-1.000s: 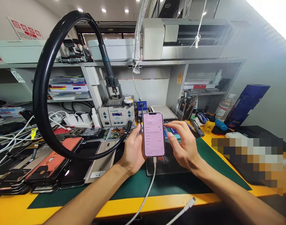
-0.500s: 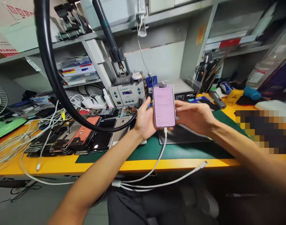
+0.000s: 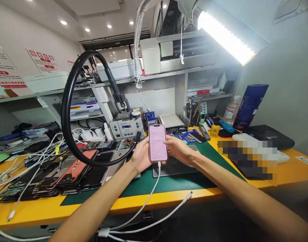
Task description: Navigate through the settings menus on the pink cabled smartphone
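Observation:
A smartphone (image 3: 158, 144) stands nearly upright above the bench, its lit pinkish screen showing lines of text too small to read. Closed around its left side and back is my left hand (image 3: 141, 155). My right hand (image 3: 180, 149) is at the phone's right edge, one fingertip on the screen and the other fingers loosely apart, partly hidden. A white charging cable (image 3: 156, 185) is plugged into the phone's bottom end and runs down to a splitter (image 3: 104, 232) below the bench edge. Another branch ends in a free plug (image 3: 189, 195).
A dark perforated plate (image 3: 179, 169) lies on the green mat (image 3: 133, 191) below the phone. Stacked phone parts (image 3: 75, 171) and tangled white cables fill the left. A thick black hose (image 3: 65, 111) loops from the hot-air station (image 3: 127, 127). A bright lamp (image 3: 224, 37) hangs upper right.
The camera view has tilted up, bringing the lamp and ceiling into sight. My right hand has come in from beside the phone to touch its screen. The text on screen has changed.

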`<move>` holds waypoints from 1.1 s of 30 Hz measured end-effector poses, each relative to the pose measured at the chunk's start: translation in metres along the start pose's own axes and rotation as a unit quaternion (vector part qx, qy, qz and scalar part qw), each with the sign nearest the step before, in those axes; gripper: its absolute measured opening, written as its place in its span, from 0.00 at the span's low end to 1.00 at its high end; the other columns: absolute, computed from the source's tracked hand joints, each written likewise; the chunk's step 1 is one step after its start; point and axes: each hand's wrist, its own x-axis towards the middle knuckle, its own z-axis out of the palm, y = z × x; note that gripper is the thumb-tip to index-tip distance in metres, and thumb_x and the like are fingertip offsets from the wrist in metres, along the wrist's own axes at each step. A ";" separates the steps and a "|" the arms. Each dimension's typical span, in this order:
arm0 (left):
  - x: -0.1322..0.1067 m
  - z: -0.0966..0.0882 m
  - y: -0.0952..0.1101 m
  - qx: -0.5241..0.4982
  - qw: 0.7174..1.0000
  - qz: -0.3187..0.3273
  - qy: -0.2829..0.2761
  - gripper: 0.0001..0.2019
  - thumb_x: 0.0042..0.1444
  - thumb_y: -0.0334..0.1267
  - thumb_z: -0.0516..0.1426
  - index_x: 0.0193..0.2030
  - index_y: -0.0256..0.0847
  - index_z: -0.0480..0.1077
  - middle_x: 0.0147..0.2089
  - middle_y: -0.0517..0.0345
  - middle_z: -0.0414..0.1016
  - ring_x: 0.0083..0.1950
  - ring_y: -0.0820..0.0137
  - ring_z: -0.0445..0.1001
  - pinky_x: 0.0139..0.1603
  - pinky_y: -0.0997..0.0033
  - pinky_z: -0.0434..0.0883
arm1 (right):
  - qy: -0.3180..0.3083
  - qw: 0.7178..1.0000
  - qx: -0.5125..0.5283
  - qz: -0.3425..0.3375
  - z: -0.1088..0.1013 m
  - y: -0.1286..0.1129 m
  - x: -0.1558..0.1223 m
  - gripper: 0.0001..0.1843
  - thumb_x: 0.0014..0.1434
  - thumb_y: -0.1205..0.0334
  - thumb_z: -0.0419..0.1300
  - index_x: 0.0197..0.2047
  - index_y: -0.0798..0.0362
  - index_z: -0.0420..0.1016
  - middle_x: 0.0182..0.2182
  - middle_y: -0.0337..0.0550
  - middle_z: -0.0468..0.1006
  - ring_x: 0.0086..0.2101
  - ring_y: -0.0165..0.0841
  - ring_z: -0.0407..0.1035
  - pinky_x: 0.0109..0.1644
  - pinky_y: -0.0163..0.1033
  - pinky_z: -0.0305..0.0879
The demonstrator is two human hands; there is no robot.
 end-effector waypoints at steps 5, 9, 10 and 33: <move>0.000 0.002 0.000 -0.020 1.000 0.000 -0.010 0.27 0.74 0.49 0.45 0.66 0.34 0.71 0.57 0.33 0.79 0.51 0.49 0.81 0.45 0.46 0.81 | 0.056 0.998 0.004 0.001 -0.002 0.004 0.007 0.19 0.56 0.59 0.60 0.52 0.50 0.77 0.39 0.43 0.82 0.34 0.36 0.72 0.35 0.41 0.69; -0.002 0.001 0.001 -0.040 0.999 -0.011 -0.004 0.26 0.74 0.49 0.46 0.65 0.35 0.72 0.57 0.35 0.78 0.52 0.48 0.81 0.47 0.42 0.80 | 0.078 0.997 0.000 -0.014 -0.001 0.009 0.012 0.16 0.56 0.57 0.61 0.48 0.49 0.78 0.37 0.41 0.81 0.35 0.37 0.72 0.38 0.41 0.67; -0.003 0.001 0.002 -0.045 0.999 -0.012 -0.004 0.25 0.74 0.49 0.46 0.65 0.35 0.72 0.57 0.35 0.79 0.51 0.48 0.81 0.46 0.42 0.80 | 0.082 0.996 0.001 -0.020 0.000 0.010 0.013 0.16 0.56 0.57 0.61 0.48 0.49 0.78 0.37 0.40 0.81 0.35 0.37 0.71 0.39 0.41 0.66; -0.008 0.011 -0.006 -0.090 0.996 0.018 0.018 0.27 0.74 0.49 0.44 0.67 0.36 0.71 0.55 0.39 0.80 0.47 0.55 0.81 0.45 0.53 0.80 | 0.085 0.995 -0.045 -0.024 0.002 0.007 0.006 0.16 0.60 0.47 0.63 0.42 0.51 0.77 0.34 0.41 0.78 0.33 0.36 0.70 0.35 0.40 0.64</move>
